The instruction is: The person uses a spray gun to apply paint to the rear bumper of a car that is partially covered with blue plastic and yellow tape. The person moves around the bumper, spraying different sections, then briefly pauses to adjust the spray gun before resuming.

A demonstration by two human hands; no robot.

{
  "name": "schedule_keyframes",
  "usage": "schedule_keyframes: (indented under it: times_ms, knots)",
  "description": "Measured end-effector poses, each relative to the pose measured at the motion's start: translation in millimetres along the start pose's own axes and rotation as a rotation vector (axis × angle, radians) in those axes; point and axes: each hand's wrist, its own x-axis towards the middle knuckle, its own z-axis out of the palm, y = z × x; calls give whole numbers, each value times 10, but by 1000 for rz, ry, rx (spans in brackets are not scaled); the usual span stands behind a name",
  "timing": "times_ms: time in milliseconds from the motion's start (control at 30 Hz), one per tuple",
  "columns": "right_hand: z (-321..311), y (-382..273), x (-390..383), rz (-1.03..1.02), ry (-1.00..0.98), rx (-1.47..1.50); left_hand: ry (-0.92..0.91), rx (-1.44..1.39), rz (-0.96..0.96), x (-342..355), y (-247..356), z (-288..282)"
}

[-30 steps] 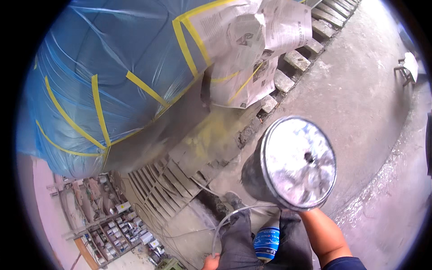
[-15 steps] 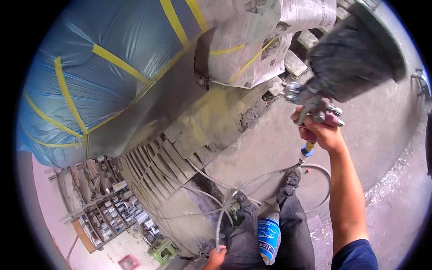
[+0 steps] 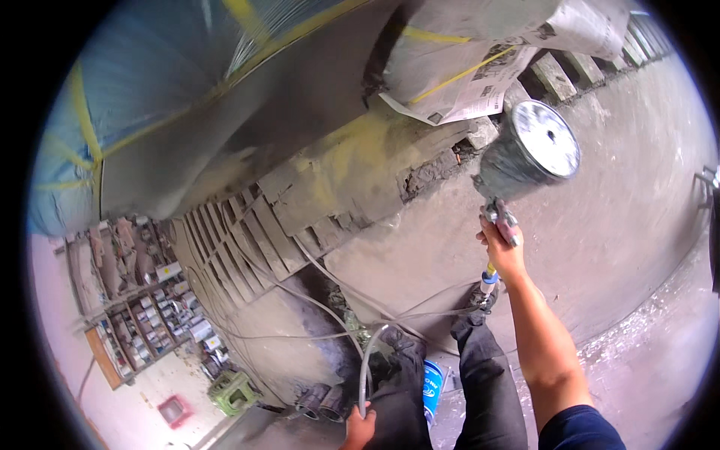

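My right hand point(image 3: 507, 244) is wrapped round the handle of a spray gun, whose dark, paint-smeared cup point(image 3: 504, 161) with a shiny silver lid point(image 3: 549, 139) tilts to the upper right. A coupling with blue and yellow parts point(image 3: 490, 277) hangs below the handle and joins a grey air hose point(image 3: 364, 375). Low in the picture, my left hand point(image 3: 359, 430) is closed round a length of that hose. The gun is near the grey lower body panel point(image 3: 315, 71) of a vehicle but apart from it. My fingers hide the trigger.
Blue film point(image 3: 161, 71) and yellow tape mask the vehicle; newspaper point(image 3: 457, 90) covers what looks like its wheel. Floor slats point(image 3: 247, 251) and looping hoses lie beneath. A blue can point(image 3: 432, 388) stands between my legs. Shelves of cans point(image 3: 142, 322) and a green stool point(image 3: 231, 391) are left.
My right hand has brought the spray gun left and lower in view, and the cup has turned so its lid faces me. The left hand keeps its hold on the hose. The view has shifted.
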Motion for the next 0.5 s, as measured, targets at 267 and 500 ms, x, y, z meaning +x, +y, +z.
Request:
schedule_keyframes:
  times_ms: [267, 500]
  knots:
    - [273, -87, -255, -254, 112, 97, -100, 88, -123, 78, -420, 380]
    - [940, 304, -1329, -336, -148, -270, -80, 60, 73, -135, -481, 468]
